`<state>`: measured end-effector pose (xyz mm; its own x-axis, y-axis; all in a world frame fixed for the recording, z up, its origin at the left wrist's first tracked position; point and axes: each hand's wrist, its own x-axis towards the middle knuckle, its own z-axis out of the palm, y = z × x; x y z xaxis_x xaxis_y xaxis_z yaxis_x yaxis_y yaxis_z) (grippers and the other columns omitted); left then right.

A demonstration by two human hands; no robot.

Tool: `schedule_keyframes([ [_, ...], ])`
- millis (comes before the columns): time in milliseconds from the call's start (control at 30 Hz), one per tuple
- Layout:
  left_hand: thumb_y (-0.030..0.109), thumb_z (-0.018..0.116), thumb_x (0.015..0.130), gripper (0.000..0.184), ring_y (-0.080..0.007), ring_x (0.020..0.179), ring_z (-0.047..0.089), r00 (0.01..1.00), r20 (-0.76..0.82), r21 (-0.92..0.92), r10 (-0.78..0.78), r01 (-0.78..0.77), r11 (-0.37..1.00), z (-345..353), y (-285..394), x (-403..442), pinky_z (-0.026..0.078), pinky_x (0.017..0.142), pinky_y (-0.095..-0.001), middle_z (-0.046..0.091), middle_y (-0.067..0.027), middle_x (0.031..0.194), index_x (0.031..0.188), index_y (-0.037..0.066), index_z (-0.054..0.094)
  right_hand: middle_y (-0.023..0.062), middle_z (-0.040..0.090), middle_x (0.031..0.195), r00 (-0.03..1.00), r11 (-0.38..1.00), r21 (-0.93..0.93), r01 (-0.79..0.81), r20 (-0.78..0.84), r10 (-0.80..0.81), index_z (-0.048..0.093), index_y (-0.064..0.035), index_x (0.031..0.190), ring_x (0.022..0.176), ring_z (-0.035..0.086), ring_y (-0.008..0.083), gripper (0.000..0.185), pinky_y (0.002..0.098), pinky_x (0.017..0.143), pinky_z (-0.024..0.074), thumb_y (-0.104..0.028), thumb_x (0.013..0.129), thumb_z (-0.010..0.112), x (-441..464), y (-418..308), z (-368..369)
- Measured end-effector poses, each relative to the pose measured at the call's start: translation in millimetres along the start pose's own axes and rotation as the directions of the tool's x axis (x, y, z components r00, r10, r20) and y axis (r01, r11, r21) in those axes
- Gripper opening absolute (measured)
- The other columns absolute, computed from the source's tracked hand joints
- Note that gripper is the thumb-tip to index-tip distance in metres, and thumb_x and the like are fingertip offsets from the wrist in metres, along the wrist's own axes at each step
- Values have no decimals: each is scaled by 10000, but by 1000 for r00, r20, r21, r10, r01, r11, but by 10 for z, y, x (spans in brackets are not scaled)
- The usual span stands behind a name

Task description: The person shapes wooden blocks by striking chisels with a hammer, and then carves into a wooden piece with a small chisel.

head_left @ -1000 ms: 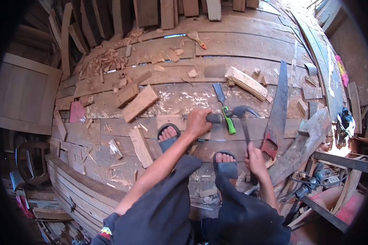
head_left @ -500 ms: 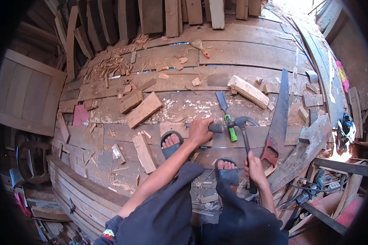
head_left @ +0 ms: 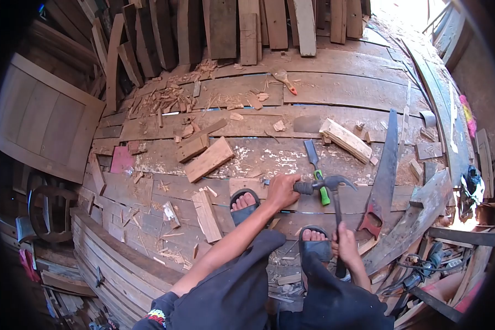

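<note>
My left hand is closed round a tool with a dark ribbed handle; a thin metal end pokes out on its left side, and the rest is hidden by my fingers. In my right hand is a claw hammer, gripped on its shaft with the head up. The hammer's face is at the butt of the dark handle; whether they touch I cannot tell. Beneath the hammer head lies a chisel with a green and black handle, its flat blade pointing away from me. My sandalled feet stand on the plank floor.
A handsaw lies right of the hammer. Wood blocks and a pale offcut are scattered about, with a paintbrush farther off. Boards lean at the back. Stacked planks flank my left; a power tool sits lower right.
The camera view has shifted, so the whole scene sits lower and farther right. The hammer head has come closer to the butt of the dark handle. Both hands keep their holds.
</note>
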<state>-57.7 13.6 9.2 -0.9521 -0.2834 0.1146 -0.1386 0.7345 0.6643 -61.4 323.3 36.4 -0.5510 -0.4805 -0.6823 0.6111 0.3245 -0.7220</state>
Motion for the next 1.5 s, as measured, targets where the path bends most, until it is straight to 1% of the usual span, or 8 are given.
schedule_keyframes([
  [367, 91, 763, 651, 200, -448, 756, 687, 998, 10, -20, -67, 67, 998, -49, 56, 56, 530, 691, -533, 674, -214, 728, 834, 70, 685, -52, 395, 564, 919, 810, 466, 356, -333, -212, 461, -142, 826, 411, 339, 68, 595, 237, 373, 277, -650, 1110, 334, -157, -662, -192],
  [433, 96, 759, 659, 197, -448, 761, 688, 996, 23, -12, -84, 85, 996, -45, 49, 31, 528, 691, -530, 675, -211, 730, 841, 69, 689, -55, 399, 564, 911, 937, -95, 336, -219, -349, 459, -140, 801, 416, 341, 68, 603, 247, 385, 293, -640, 1114, 336, 196, 77, -122],
  [533, 103, 757, 670, 201, -444, 776, 691, 993, 39, -29, -113, 114, 993, -24, 18, 43, 524, 682, -520, 679, -205, 739, 855, 65, 689, -56, 404, 558, 998, 999, -43, 21, 54, -18, 463, -128, 784, 425, 367, 70, 619, 255, 402, 314, -636, 1115, 341, 126, -135, -32],
  [633, 107, 775, 654, 232, -452, 773, 682, 997, 41, -44, -68, 70, 997, -36, 2, 32, 519, 671, -514, 672, -214, 750, 863, 62, 686, -53, 403, 555, 991, 991, -37, 131, -13, -131, 470, -125, 796, 434, 382, 70, 615, 255, 418, 327, -637, 1114, 347, 106, -411, -210],
  [967, 84, 745, 928, 66, -109, 751, 624, 977, 19, -522, -211, 190, 832, -560, -435, -125, 504, 693, -292, 668, 8, 778, 891, 66, 694, -64, 374, 575, 972, 977, 22, 213, -105, -210, 470, -121, 854, 441, 370, 48, 708, 238, 410, 334, -795, 1026, 339, 197, -1046, -299],
  [1200, 351, 577, 1086, 389, -96, 551, 320, 765, 143, -990, -628, 111, -89, -1095, -1378, -109, 429, 696, -295, 292, 58, 602, 770, 183, 425, -67, 372, 569, 989, 978, -151, 144, 53, -138, 469, -124, 829, 430, 371, 65, 722, 261, 425, 357, -797, 1030, 301, 389, -1130, -7],
  [1333, 395, 583, 1080, 420, -97, 542, 320, 818, 16, -997, -575, 60, 57, -1390, -720, 185, 415, 719, -301, 287, 67, 605, 766, 191, 394, -50, 399, 574, 974, 925, -314, 212, 143, -174, 472, -109, 777, 449, 399, 85, 729, 289, 446, 382, -768, 1049, 318, 790, -1343, 196],
  [1500, 236, 695, 1031, 347, -84, 589, 465, 923, -231, -540, -308, 142, 830, -1367, -292, 261, 396, 591, -279, 467, 42, 650, 782, 87, 504, 0, 503, 601, 953, 829, -470, 303, 149, -264, 537, -50, 726, 550, 496, 142, 757, 349, 535, 432, -697, 1082, 369, 993, -1257, 451],
])
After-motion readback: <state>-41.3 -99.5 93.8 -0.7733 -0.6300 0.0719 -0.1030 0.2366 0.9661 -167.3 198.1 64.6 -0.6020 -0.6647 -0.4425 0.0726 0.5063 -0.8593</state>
